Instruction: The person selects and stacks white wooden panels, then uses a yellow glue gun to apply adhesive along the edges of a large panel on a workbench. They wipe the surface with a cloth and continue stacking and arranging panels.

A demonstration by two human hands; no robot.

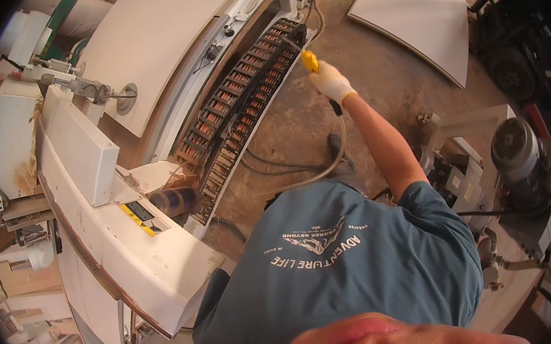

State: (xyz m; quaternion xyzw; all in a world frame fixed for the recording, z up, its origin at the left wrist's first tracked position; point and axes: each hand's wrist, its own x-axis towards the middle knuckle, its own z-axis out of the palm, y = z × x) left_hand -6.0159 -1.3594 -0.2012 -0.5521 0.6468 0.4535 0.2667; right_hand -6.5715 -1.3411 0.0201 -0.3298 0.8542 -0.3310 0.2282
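My right hand (332,83), in a pale knit glove with a yellow cuff edge, is closed around a yellow air blow gun (310,61). Its thin nozzle points toward the upper end of a black cable drag chain (241,98). Copper-orange lines show between the chain's links. Below the hand, a dark fitting joins the gun to a pale air hose (342,148), which curves down past my legs toward my shirt. My left arm runs out of sight beside the white machine, and no left hand shows.
A white machine housing (154,258) with a yellow warning label stands at left. Behind the chain lies a large pale board (160,33); another board (416,6) is at upper right. A motor (514,147) stands at right. Dark cables (281,164) cross the floor.
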